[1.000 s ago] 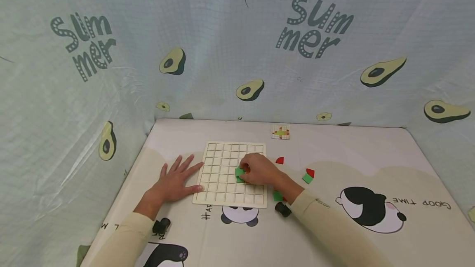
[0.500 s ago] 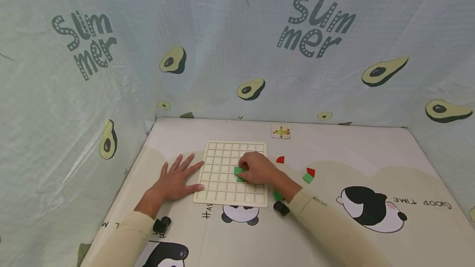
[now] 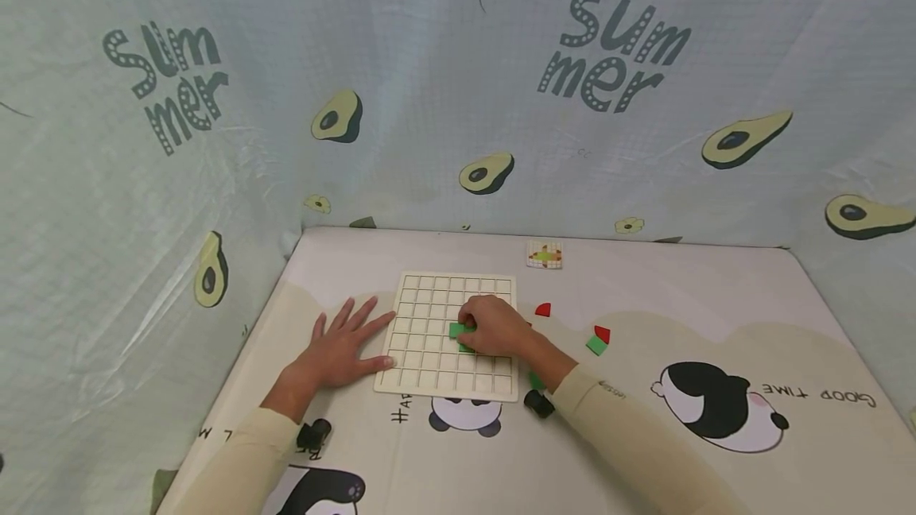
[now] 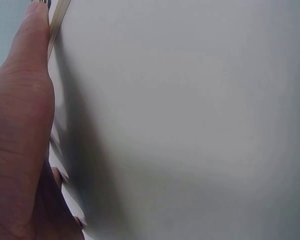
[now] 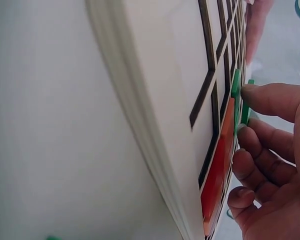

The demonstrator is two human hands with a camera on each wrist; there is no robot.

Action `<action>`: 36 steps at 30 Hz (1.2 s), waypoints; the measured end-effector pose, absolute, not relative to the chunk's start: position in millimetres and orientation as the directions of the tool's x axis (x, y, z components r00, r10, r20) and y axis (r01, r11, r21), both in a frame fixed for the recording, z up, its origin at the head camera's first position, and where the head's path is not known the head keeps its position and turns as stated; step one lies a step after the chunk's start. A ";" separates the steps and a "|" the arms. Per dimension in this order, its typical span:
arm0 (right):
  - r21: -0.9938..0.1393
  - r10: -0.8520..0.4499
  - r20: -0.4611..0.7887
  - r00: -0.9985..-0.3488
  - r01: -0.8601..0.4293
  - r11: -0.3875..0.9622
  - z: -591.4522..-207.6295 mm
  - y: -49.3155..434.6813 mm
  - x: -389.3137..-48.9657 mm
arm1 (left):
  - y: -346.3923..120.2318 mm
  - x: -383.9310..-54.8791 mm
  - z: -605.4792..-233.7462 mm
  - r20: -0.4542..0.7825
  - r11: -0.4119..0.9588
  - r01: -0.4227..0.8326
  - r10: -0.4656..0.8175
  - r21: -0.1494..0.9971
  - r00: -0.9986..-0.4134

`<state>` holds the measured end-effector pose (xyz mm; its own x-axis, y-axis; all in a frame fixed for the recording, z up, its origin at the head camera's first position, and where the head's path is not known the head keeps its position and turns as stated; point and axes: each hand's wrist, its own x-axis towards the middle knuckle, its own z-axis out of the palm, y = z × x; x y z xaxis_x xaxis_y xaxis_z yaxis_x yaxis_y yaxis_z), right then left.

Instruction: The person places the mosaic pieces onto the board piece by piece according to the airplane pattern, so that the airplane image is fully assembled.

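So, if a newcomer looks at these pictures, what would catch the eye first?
Probably the light backdrop behind the table, with its large "summer" lettering and avocados. Next, perhaps, the pale grid board on the table, with the spread left hand at its left edge. Over the board, the right hand pinches a small green piece.

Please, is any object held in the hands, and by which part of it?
The right hand pinches a green piece, apparently by its opposite edges. The left hand lies spread, touching the board, and holds nothing.
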<state>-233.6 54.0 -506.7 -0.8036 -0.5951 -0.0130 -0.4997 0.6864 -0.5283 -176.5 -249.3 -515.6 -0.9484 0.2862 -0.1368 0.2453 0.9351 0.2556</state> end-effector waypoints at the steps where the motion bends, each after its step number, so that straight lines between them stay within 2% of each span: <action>1: -0.527 -0.594 -0.011 -0.804 -0.500 0.687 -506.7 53.6 -233.6 | -249.1 -176.6 -515.7 -0.136 0.935 0.245 0.286 0.257 -0.948; 36: -0.535 -0.567 -0.006 -0.824 -0.477 0.698 -512.0 42.8 -235.3 | -249.2 -176.9 -516.5 -0.142 0.935 0.239 0.282 0.261 -0.949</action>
